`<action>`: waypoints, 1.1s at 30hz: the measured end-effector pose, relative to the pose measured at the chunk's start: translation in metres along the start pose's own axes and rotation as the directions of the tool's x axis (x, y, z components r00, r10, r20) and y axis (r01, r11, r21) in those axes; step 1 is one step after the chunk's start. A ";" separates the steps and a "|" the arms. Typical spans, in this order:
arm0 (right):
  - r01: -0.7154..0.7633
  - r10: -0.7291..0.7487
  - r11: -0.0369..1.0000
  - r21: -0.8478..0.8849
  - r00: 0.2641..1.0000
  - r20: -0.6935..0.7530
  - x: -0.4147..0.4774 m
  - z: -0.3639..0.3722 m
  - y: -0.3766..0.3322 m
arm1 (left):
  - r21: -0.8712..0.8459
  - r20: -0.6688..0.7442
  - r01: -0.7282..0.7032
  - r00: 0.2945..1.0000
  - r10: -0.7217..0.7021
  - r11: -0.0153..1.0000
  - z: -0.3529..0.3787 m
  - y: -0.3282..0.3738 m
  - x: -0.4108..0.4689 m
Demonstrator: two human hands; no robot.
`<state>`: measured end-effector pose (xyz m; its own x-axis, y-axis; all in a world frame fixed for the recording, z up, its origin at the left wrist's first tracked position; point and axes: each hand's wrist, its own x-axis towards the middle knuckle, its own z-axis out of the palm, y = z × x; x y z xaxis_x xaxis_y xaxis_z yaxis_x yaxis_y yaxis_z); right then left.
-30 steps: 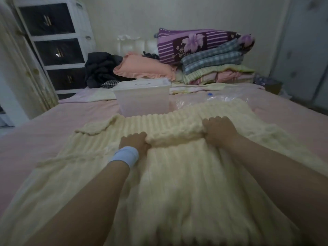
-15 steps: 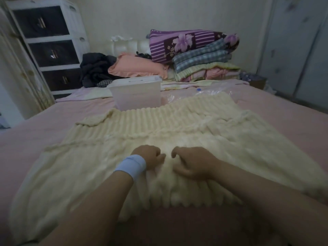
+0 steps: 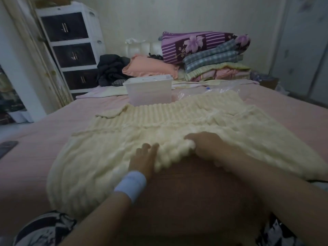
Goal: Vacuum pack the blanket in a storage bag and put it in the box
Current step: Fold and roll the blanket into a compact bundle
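A cream ribbed blanket (image 3: 177,128) lies spread over the pink bed, folded so its near edge sits just in front of me. My left hand (image 3: 143,160), with a pale blue wristband, lies flat with straight fingers on the near edge. My right hand (image 3: 204,142) grips a bunched part of that same edge, fingers curled into the fabric. Beyond the blanket stands a clear plastic box (image 3: 149,91) with its lid on. A crumpled clear storage bag (image 3: 220,87) with a small blue valve lies right of the box, partly hidden by the blanket.
Folded quilts (image 3: 207,55) and an orange pillow (image 3: 150,68) are piled at the head of the bed beside dark clothes (image 3: 110,68). A white drawer unit (image 3: 71,47) stands at the left. A dark phone (image 3: 7,146) lies on the bed's left side.
Both hands pulled the blanket's fold from the middle toward me, onto the near edge. My left hand then opened flat, while the right stays gripping the edge and has shifted right.
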<state>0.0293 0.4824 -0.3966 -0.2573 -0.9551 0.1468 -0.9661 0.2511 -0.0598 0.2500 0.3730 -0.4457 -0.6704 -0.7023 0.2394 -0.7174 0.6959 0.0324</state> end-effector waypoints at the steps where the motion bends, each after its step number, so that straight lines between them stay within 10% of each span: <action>1: 0.005 -0.005 1.000 0.007 1.000 -0.024 0.002 -0.014 -0.001 | -0.092 0.055 0.027 0.998 -0.022 0.995 -0.019 -0.007 0.011; 6: 0.053 -0.056 0.998 0.034 0.993 0.103 0.002 -0.065 -0.005 | -0.073 0.383 -0.109 0.915 0.129 0.991 -0.101 -0.009 0.035; 11: -0.017 0.022 1.000 -0.016 0.572 0.820 -0.017 -0.017 -0.012 | -0.113 0.910 0.098 0.410 0.064 0.989 -0.072 0.029 0.005; 14: -0.267 -0.108 0.918 0.294 0.545 0.831 -0.021 -0.014 -0.016 | -0.296 0.799 0.171 0.583 0.146 0.940 -0.058 0.038 0.018; 17: -0.102 -0.045 0.895 0.433 0.948 0.315 -0.008 -0.019 0.006 | -0.300 0.484 -0.017 0.859 0.167 0.954 -0.052 0.045 0.044; 19: -0.063 0.069 0.963 0.263 0.998 -0.012 0.005 -0.018 0.030 | -0.208 0.285 -0.130 0.940 0.187 0.969 -0.048 0.055 0.063; 21: -0.118 0.121 0.991 0.066 0.992 -0.042 0.009 -0.014 0.052 | -0.153 0.221 -0.167 0.955 0.199 0.974 -0.044 0.063 0.075; 27: -0.401 0.379 0.914 -0.055 0.798 0.468 0.014 0.023 0.151 | 0.080 0.620 0.054 0.779 -0.092 0.995 -0.005 0.051 0.117; 33: -0.312 0.310 0.948 -0.063 0.950 -0.039 0.055 -0.015 0.184 | 0.161 0.220 0.033 0.973 -0.068 0.986 -0.031 0.103 0.198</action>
<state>-0.1625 0.4788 -0.3844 -0.5445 -0.8235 0.1593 -0.8370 0.5458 -0.0398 0.0492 0.3098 -0.3653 -0.6452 -0.7638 0.0173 -0.7600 0.6394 -0.1165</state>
